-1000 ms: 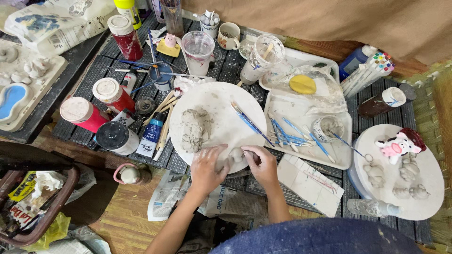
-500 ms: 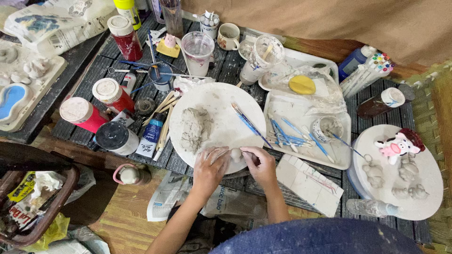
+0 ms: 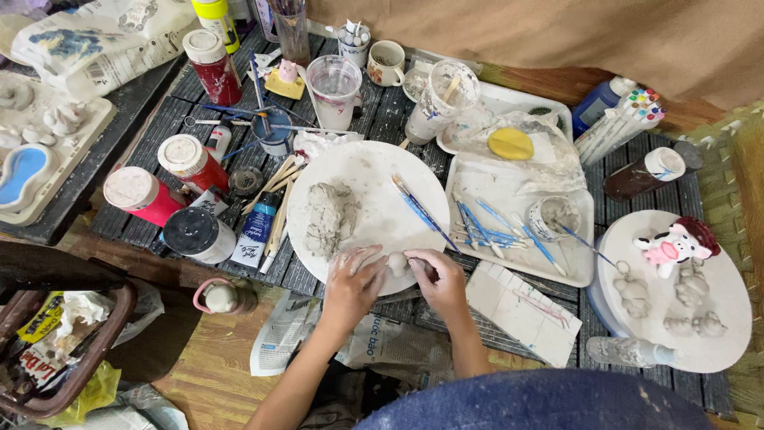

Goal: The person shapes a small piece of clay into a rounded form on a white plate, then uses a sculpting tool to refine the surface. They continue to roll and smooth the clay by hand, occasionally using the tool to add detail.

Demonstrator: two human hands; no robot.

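I see both hands pinching one small clay ball (image 3: 396, 263) at the near edge of the round white board (image 3: 374, 171): left hand (image 3: 352, 283) and right hand (image 3: 438, 279) fingers closed on it. Bigger clay lump (image 3: 328, 216) sits just beyond, apart.

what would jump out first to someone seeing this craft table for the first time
Probably the two hands at the near edge of the round white board: the left hand and right hand meet around a small grey clay ball. Just beyond them on the board lies a rough lump of grey clay. Far right, a pink and white painted figurine stands out on another round board among unpainted clay pieces.
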